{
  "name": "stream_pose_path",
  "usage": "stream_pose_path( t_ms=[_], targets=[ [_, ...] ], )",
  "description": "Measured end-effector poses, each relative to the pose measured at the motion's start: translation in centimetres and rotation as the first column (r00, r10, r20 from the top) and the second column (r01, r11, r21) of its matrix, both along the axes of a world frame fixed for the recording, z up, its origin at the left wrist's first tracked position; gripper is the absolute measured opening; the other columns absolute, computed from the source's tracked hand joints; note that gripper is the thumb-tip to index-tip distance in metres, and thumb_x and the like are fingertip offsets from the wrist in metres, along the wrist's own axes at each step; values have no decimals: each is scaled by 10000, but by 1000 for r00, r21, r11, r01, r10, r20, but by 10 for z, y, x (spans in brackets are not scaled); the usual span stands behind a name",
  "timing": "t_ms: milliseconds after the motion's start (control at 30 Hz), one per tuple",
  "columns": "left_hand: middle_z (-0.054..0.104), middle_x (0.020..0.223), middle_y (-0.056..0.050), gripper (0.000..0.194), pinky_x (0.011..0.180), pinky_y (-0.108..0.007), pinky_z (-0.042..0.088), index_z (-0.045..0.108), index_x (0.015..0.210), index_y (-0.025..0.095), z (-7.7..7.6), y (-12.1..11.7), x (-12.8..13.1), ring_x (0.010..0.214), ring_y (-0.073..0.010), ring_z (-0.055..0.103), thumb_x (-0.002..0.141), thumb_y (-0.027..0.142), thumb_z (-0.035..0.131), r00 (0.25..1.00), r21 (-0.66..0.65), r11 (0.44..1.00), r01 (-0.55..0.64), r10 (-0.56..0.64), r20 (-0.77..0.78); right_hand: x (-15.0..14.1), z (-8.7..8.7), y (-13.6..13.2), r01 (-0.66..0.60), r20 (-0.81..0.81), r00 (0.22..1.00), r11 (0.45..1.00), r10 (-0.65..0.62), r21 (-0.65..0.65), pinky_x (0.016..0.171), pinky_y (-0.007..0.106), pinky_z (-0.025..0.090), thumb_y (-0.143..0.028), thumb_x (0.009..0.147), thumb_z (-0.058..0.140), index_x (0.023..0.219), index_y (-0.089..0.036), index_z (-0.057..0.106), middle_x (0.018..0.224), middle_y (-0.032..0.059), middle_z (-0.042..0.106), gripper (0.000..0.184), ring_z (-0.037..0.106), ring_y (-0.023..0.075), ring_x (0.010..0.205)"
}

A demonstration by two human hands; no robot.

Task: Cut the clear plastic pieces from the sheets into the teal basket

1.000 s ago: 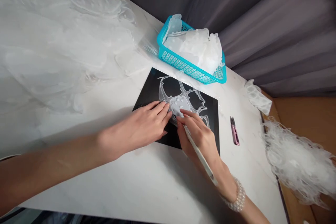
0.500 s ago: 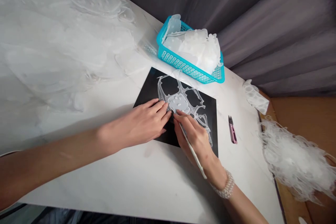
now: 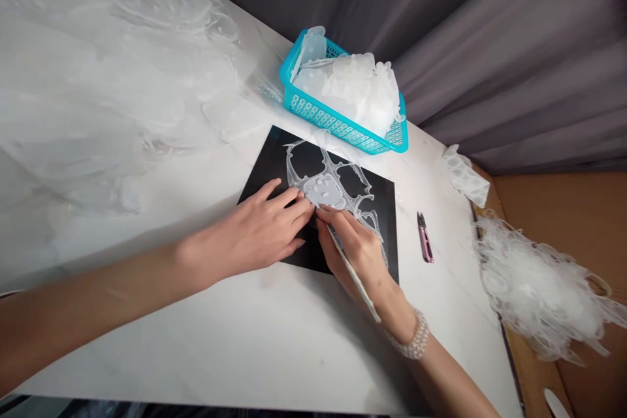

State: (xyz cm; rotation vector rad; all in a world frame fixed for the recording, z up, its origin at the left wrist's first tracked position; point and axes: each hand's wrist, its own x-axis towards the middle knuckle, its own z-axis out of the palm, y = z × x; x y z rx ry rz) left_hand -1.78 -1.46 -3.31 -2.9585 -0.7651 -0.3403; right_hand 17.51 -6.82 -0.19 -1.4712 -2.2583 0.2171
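On a black mat (image 3: 257,170) lies a translucent, rubbery-looking sheet (image 3: 324,191), with a solid middle panel bearing small raised bumps and large cut-out gaps around it. My left hand (image 3: 264,228) rests with fingers stretched out, the fingertips pressing the sheet's near left edge. In a pen-like grip, my right hand (image 3: 360,251) is closed around a slim white-handled tool (image 3: 357,282). Its tip meets the near edge of the middle panel, beside my left fingertips; the tip itself is hidden by the fingers.
Behind the mat, a turquoise basket (image 3: 337,123) holds translucent pieces. Pink-handled thread snips (image 3: 425,241) lie to the right. Translucent sheets (image 3: 122,65) are heaped on the left. Stringy scraps (image 3: 543,287) fill a cardboard box (image 3: 563,202) at the right table edge.
The whole view has shifted slightly, so things sit a little further left. Both hands stay at the panel's near edge, with my left fingers slightly more spread.
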Motion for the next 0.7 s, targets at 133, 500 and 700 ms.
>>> stream_pose_path(
  t_ms=[133,500,700],
  targets=[
    [612,1250,-223,396,1025,-507,388,591,1228,62,-2,0,1,1148,-334,565,988,309,395,999,-3,1000,-7,7,31,0,-3,3,-7,-4,1000,1000,7,-11,760,339,595,-116,973,446,1044,-145,602,1007,125,672,173,687,191,851],
    [564,1371,-246,328,1089,-519,367,699,1137,78,-16,-18,6,1294,-380,503,922,272,545,995,54,996,-67,63,76,-6,7,13,-250,398,891,968,219,27,1029,481,504,-82,981,407,1220,24,592,1209,258,652,321,624,305,1114],
    [501,1418,-286,452,1091,-523,375,609,1290,19,-17,-17,5,1308,-399,492,944,280,481,996,25,997,-72,70,49,25,15,36,-270,4,962,957,272,-105,1098,448,451,-67,976,385,1170,-113,664,1166,145,696,343,662,205,1087]
  ],
)
